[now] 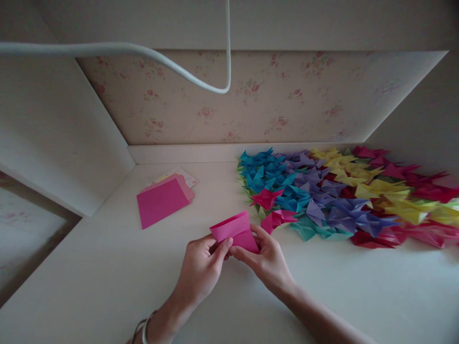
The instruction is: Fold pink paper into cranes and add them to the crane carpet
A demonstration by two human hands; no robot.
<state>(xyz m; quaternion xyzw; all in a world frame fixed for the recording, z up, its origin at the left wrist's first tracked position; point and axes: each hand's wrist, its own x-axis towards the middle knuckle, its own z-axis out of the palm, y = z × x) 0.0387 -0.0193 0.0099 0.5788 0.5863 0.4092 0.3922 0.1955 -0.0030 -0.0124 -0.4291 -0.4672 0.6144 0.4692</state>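
A partly folded sheet of pink origami paper (241, 237) is held up between both hands, above the white table. My left hand (203, 267) pinches its lower left part, the thumb lying on the front and the fingers behind. At the right side, my right hand (265, 258) grips the same paper with thumb in front and fingers hidden in part behind it. The paper's upper edge stands a little apart, showing a lighter flap. Just beyond my right fingers lie two pink folded paper pieces, the nearer one (278, 219) beside the fingertips.
Flat pink paper sheets (163, 203) are stacked at the left of the table (118, 277). Rows of folded paper pieces (330, 191) in blue, purple, yellow and red cover the back right. A white cable (179, 71) hangs ahead, before flowered wallpaper. A white panel (60, 134) stands left.
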